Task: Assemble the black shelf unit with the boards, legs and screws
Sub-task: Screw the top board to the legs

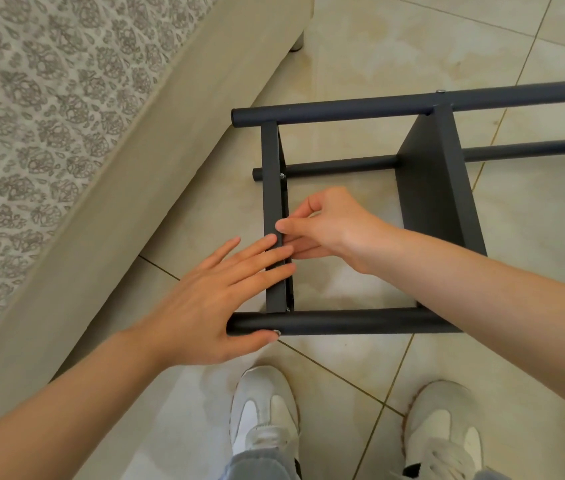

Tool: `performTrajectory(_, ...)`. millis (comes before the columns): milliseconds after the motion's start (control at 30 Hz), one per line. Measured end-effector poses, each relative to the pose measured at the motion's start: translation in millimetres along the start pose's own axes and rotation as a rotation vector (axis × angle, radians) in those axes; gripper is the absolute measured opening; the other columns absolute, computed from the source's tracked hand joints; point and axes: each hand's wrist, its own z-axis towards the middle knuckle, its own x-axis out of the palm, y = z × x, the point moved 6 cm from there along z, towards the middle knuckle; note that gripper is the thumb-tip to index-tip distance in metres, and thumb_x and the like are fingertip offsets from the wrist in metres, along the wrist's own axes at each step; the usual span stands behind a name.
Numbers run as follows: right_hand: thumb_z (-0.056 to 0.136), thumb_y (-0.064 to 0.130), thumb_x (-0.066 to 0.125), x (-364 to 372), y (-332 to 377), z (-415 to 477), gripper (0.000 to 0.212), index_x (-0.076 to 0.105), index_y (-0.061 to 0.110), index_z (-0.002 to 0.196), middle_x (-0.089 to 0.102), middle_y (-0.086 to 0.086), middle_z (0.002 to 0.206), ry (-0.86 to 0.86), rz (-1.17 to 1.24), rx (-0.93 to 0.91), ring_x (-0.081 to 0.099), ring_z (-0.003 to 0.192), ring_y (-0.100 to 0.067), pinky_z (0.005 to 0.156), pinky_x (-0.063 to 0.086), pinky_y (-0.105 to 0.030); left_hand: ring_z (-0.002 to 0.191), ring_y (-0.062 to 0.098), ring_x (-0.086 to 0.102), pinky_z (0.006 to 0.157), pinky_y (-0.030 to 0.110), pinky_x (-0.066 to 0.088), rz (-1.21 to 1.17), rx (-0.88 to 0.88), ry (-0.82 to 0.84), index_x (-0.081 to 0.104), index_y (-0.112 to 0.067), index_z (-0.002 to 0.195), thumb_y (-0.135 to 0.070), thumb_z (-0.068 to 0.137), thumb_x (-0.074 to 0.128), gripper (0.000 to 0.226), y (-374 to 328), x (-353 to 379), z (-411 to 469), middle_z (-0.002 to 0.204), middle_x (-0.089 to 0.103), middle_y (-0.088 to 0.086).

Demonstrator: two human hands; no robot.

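Observation:
The black shelf unit lies on its side on the tiled floor. Round black legs run left to right, with boards standing between them. My left hand lies flat with straight fingers across the end board, its thumb against the near leg beside a silver screw head. My right hand reaches over the frame and pinches the same board's edge between thumb and fingers. A second board stands further right. Another screw head shows on the far leg.
A beige sofa base with a patterned cushion runs diagonally along the left, close to the shelf's end. My two white shoes stand just in front of the near leg. Cream floor tiles stretch beyond and to the right.

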Motion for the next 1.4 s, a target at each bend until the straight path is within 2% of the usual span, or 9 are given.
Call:
performTrajectory(267,0.092,0.006,0.066,-13,-20,3,0.017,0.061,-0.001,0.108,0.075,-0.016,0.096,0.13,0.134,0.022,0.075,0.085,-0.021,0.076,0.061,-0.027,0.153,0.021,0.024,0.125,0.036,0.021,-0.169,0.016,-0.083,0.053,-0.011,0.143,-0.042,0.089,0.068,0.063,1,4,1,0.158,0.04,-0.001)
performTrajectory(500,0.09,0.01,0.069,-10,-45,0,0.017,0.073,0.011,0.106,0.077,-0.007,0.094,0.317,-0.173,0.052,0.073,0.089,-0.016,0.084,0.059,-0.027,0.152,0.025,0.027,0.122,0.046,0.029,-0.17,0.028,-0.112,0.05,-0.014,0.144,-0.042,0.089,0.068,0.064,2,8,1,0.157,0.042,0.001)
performTrajectory(600,0.091,0.012,0.068,-1,-51,-4,0.012,0.075,0.014,0.1,0.076,-0.007,0.093,0.399,-0.194,0.075,0.072,0.087,-0.015,0.087,0.059,-0.03,0.152,0.026,0.027,0.119,0.05,0.032,-0.179,0.036,-0.121,0.048,-0.014,0.145,-0.042,0.09,0.068,0.065,3,10,0,0.158,0.041,0.002)
performTrajectory(733,0.093,0.011,0.065,10,-53,-7,0.01,0.073,0.014,0.097,0.074,-0.001,0.082,0.487,-0.234,0.057,0.071,0.081,-0.012,0.085,0.059,-0.028,0.152,0.027,0.027,0.12,0.045,0.031,-0.18,0.043,-0.131,0.047,-0.012,0.144,-0.041,0.09,0.067,0.065,3,12,0,0.157,0.042,0.004)
performTrajectory(867,0.092,0.011,0.067,15,-56,-4,0.015,0.068,0.009,0.106,0.075,-0.009,0.098,0.511,-0.228,0.075,0.073,0.09,-0.018,0.089,0.058,-0.031,0.152,0.028,0.027,0.121,0.041,0.03,-0.168,0.045,-0.13,0.048,-0.01,0.143,-0.042,0.09,0.066,0.065,3,13,1,0.156,0.042,0.006)
performTrajectory(1000,0.093,0.01,0.064,19,-57,-3,0.018,0.068,0.002,0.109,0.072,-0.008,0.091,0.56,-0.131,0.106,0.069,0.087,-0.017,0.095,0.055,-0.036,0.152,0.03,0.027,0.121,0.041,0.03,-0.172,0.05,-0.137,0.048,-0.008,0.143,-0.04,0.089,0.066,0.065,3,14,1,0.156,0.042,0.008)
performTrajectory(1167,0.092,0.005,0.061,27,-58,-5,0.014,0.072,0.006,0.101,0.072,-0.017,0.099,0.606,-0.122,0.11,0.069,0.091,-0.022,0.098,0.054,-0.041,0.152,0.03,0.026,0.121,0.042,0.029,-0.168,0.048,-0.135,0.048,-0.008,0.144,-0.041,0.09,0.064,0.065,3,16,2,0.156,0.041,0.008)
performTrajectory(1300,0.091,0.004,0.062,28,-63,-4,0.016,0.072,0.004,0.104,0.07,-0.022,0.109,0.584,-0.081,0.14,0.069,0.099,-0.028,0.1,0.052,-0.043,0.152,0.03,0.026,0.121,0.044,0.03,-0.173,0.04,-0.137,0.048,-0.008,0.144,-0.041,0.09,0.064,0.065,3,17,1,0.156,0.041,0.008)
performTrajectory(1400,0.092,0.006,0.064,27,-66,-4,0.019,0.071,-0.001,0.109,0.071,-0.02,0.107,0.594,-0.042,0.177,0.068,0.094,-0.025,0.1,0.052,-0.043,0.152,0.031,0.026,0.12,0.044,0.031,-0.182,0.039,-0.144,0.047,-0.008,0.144,-0.039,0.089,0.065,0.066,2,17,1,0.157,0.041,0.008)
